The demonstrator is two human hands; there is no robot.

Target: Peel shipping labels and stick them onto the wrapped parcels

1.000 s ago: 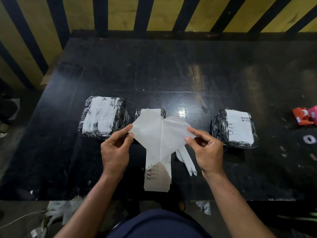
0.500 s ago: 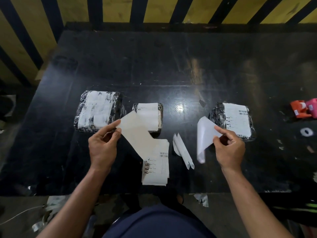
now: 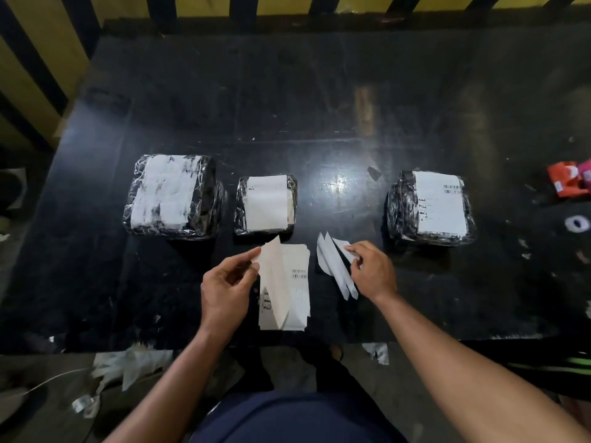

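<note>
Now the left hand (image 3: 227,284) pinches a freshly peeled label (image 3: 274,279) by its top corner, above the stack of unpeeled labels (image 3: 295,292) at the desk's (image 3: 319,100) near edge. The right hand (image 3: 371,270), fingers curled on a strip of backing paper (image 3: 343,247), sets it beside the discarded strips (image 3: 332,266). Three wrapped parcels (image 3: 174,195) sit in a row beyond, each already showing white paper on top. Judging by this, peeling is done; next the label needs carrying to a parcel and smoothing flat without creasing.
</note>
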